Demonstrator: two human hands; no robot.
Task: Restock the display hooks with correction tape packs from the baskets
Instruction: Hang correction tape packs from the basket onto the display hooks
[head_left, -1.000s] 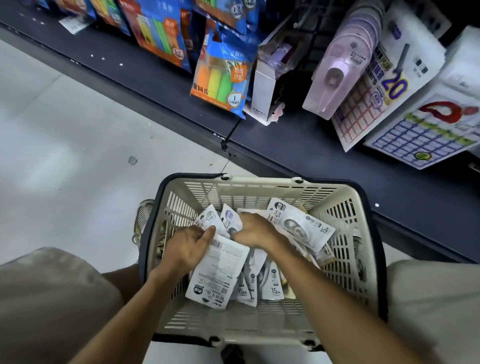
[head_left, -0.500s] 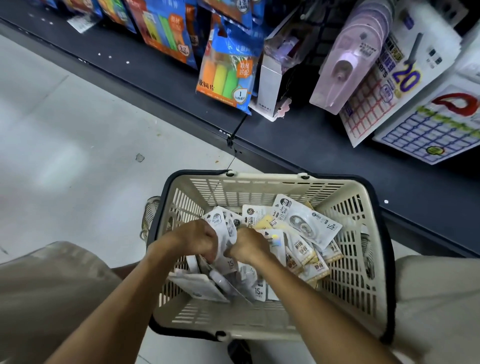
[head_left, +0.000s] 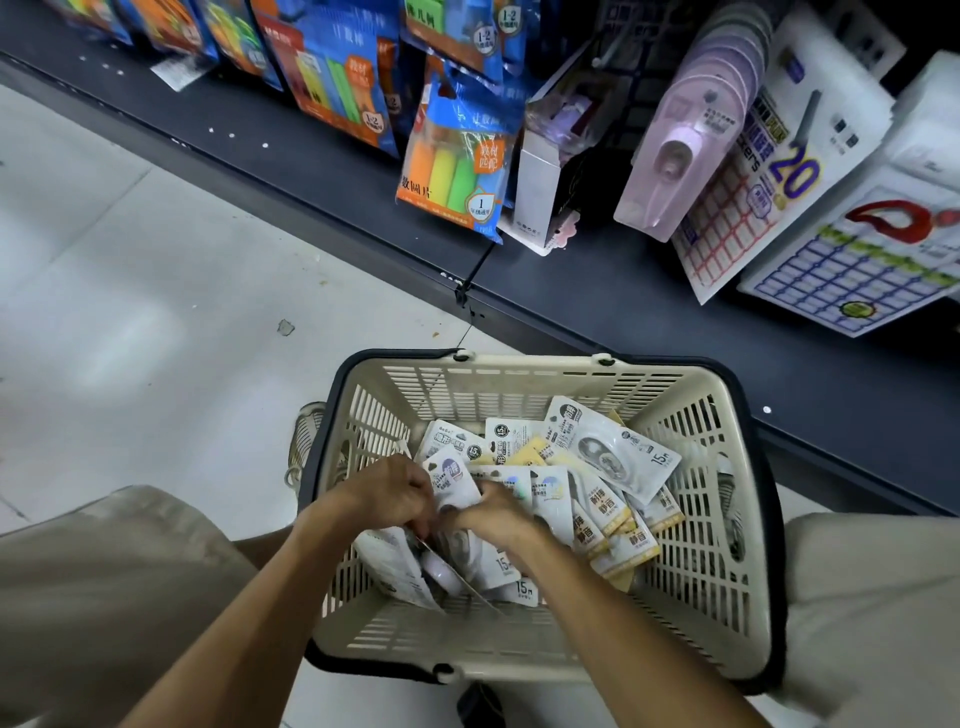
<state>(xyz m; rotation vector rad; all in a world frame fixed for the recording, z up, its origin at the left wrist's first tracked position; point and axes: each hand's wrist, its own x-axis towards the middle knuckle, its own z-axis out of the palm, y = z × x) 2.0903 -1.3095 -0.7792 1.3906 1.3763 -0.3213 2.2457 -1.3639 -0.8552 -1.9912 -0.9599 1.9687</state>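
1. Both hands are down inside the basket (head_left: 519, 384), which sits on the floor between the person's knees, at 6 o'clock of the shelf base (head_left: 649, 317).
2. Left hand (head_left: 392, 493): fingers curled, pinching the left edge of a small stack of correction tape packs (head_left: 451, 480). Clamped on the stack.
3. Right hand (head_left: 501, 514): fingers curled over the stack's right edge and lower packs. Looks like a grip on the same stack; the fingertips are hidden under the packs, so the exact contact is unclear.
4. Key relation: the gripped stack stands between the two hands, its header card pointing to 12 o'clock, long axis roughly 12–6. The hands sit at its 9 and 3, touching it.
5. The loose packs (head_left: 613, 457) lie fanned from 12 to 4 o'clock of the right hand, most flat or tilted, nearer the right hand.
6. Pose: both forearms come in from 6 o'clock, converging, wrists bent down.
7. Judgement: still the gathering step. The hanging purple tape packs (head_left: 675, 156) at 1 o'clock suggest the target hooks are up there, well apart; lift with headers aligned.
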